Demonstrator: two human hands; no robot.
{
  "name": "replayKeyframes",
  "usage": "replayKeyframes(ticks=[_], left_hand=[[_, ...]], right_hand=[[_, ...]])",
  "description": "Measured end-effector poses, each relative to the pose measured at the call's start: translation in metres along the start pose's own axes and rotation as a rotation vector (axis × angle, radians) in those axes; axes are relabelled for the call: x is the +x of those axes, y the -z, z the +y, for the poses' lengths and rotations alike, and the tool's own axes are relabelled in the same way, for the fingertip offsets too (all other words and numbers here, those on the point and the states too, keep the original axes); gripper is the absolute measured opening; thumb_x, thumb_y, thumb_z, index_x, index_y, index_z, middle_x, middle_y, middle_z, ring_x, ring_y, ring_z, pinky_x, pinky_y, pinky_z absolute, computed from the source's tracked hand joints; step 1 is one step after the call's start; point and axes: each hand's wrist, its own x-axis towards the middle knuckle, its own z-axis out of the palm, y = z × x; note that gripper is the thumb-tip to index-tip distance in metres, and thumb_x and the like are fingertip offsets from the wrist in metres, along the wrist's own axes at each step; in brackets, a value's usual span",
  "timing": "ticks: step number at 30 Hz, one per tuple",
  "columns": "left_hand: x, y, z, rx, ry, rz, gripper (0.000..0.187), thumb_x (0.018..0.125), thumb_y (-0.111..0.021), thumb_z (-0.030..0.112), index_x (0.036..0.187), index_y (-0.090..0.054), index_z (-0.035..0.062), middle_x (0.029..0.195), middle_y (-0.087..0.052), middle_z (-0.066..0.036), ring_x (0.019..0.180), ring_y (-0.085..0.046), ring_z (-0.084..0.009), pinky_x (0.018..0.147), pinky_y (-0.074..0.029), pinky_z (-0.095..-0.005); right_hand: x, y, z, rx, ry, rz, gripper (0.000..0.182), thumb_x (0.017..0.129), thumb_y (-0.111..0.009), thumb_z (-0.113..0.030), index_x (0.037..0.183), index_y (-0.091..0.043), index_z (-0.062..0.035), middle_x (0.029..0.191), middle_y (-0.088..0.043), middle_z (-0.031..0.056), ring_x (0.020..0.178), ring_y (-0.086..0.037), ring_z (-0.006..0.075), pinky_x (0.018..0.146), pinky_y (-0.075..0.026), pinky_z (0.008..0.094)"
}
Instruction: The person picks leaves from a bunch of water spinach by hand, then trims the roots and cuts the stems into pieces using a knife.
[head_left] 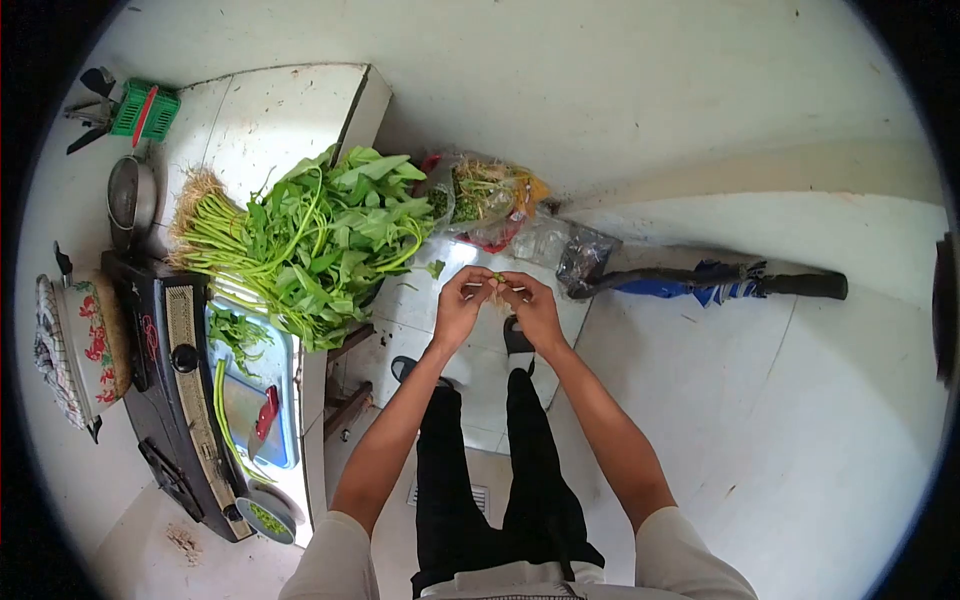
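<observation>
My left hand (462,306) and my right hand (531,304) meet in front of me, fingertips pinched together on a small piece of green plant (498,277) with pale, root-like strands hanging under it. To the left, a big heap of leafy greens (330,230) with long stems and roots lies on the tiled counter (280,110). Beside the stove, a blue tray (283,345) carries loose leaves (236,335) and a knife with a red handle (266,412). One long stem (222,405) lies along the tray's left side. A bowl (268,518) of chopped green pieces stands below it.
A black stove (180,380), a floral pot (95,340), a strainer (130,200) and a green basket (148,112) are at the left. Plastic bags (485,195) of plant scraps lie beyond my hands. A blue umbrella (715,285) lies to the right.
</observation>
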Motion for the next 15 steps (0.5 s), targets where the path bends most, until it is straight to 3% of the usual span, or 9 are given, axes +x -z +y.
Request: replayKeyframes(ticks=[7,9,13,15], left_hand=[[0.038,0.011,-0.009,-0.147,0.037,0.057,0.02,0.103,-0.065,0.01,0.122,-0.064,0.0057,0.108,-0.069,-0.006,0.097,-0.068,-0.0149,0.084,-0.059,-0.0292],[0.055,0.012,-0.016,-0.09,0.005,0.137,0.02,0.103,-0.065,0.012,0.123,-0.064,0.0068,0.11,-0.069,-0.006,0.099,-0.067,-0.0153,0.085,-0.06,-0.03],[0.081,0.01,0.018,-0.175,-0.005,0.169,0.029,0.101,-0.07,0.023,0.123,-0.065,0.0048,0.108,-0.069,-0.005,0.105,-0.064,-0.0137,0.097,-0.054,-0.0317],[0.094,0.014,0.025,-0.137,-0.013,0.178,0.036,0.101,-0.07,0.026,0.129,-0.063,0.0044,0.115,-0.068,-0.007,0.111,-0.062,-0.0153,0.101,-0.051,-0.0328]], right_hand=[[0.052,-0.007,-0.01,0.009,-0.013,-0.035,0.029,0.096,-0.072,-0.014,0.12,-0.073,0.0023,0.105,-0.076,0.01,0.089,-0.068,0.0153,0.082,-0.053,0.0307],[0.068,-0.013,-0.017,0.045,0.053,-0.018,0.03,0.095,-0.072,-0.014,0.122,-0.073,-0.0004,0.103,-0.074,0.0064,0.087,-0.064,0.0136,0.079,-0.051,0.0291],[0.106,-0.028,-0.026,0.01,0.169,0.105,0.031,0.095,-0.071,-0.01,0.124,-0.071,-0.0011,0.108,-0.073,0.0071,0.094,-0.066,0.0155,0.082,-0.052,0.0299],[0.121,-0.03,-0.035,0.034,0.157,0.105,0.033,0.095,-0.071,-0.011,0.126,-0.07,-0.0013,0.116,-0.072,0.0095,0.099,-0.067,0.018,0.087,-0.053,0.0317]])
